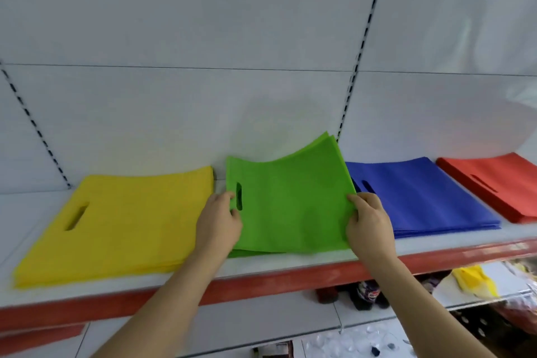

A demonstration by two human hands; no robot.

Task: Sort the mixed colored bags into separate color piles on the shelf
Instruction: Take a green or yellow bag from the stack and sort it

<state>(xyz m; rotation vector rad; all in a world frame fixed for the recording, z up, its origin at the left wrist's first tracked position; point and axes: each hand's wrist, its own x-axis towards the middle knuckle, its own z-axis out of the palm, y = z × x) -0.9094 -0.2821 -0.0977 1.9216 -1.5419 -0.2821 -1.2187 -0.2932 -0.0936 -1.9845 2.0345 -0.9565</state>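
Observation:
Four flat piles of bags lie side by side on the white shelf (261,266): yellow (125,227), green (290,200), blue (421,197) and red (494,183). Each bag has a slot handle. My left hand (219,221) grips the left edge of the green bags beside the handle slot. My right hand (367,224) pinches their right edge. The far right corner of the green bags curls up off the shelf against the back panel.
The shelf has a red front lip (276,285) and a white back panel with slotted uprights (353,75). Below at the right, a lower shelf holds a yellow bag (476,282) and mixed small goods. Bare shelf lies left of the yellow pile.

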